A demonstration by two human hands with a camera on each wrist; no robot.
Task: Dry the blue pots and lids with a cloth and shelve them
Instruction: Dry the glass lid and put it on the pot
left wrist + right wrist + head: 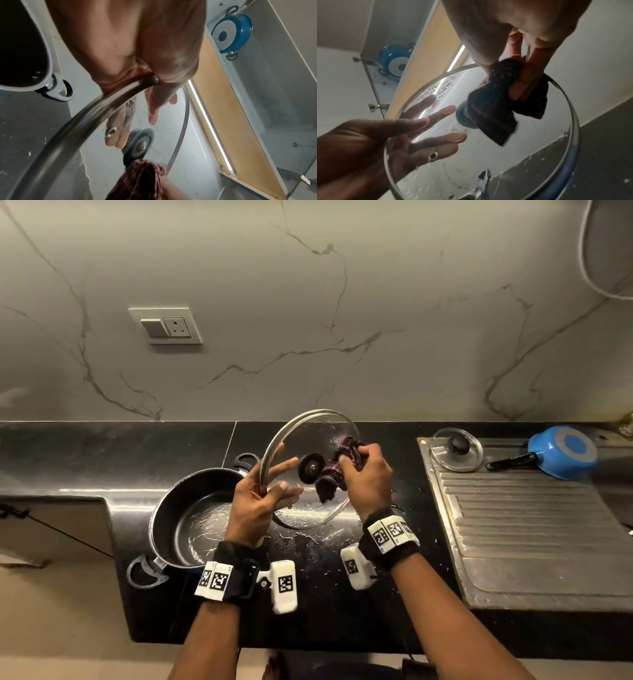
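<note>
A large glass lid (318, 436) with a steel rim and a black knob (311, 468) is held tilted above the black counter. My left hand (274, 477) pinches its rim (85, 115), thumb on one face and spread fingers (436, 140) on the other. My right hand (363, 463) grips a bunched dark maroon cloth (334, 474) and presses it on the glass beside the knob (491, 108). Water drops show on the glass. The big pot (191, 508), dark inside, stands on the counter under my left wrist. Another blue pot (229, 33) sits upside down on a shelf overhead (393, 60).
On the steel drainboard (534, 529) at the right lie a small glass lid (456, 449) and an upturned blue saucepan (561, 451). Water is splashed on the counter below the lid. A switch and socket plate (165, 325) is on the marble wall.
</note>
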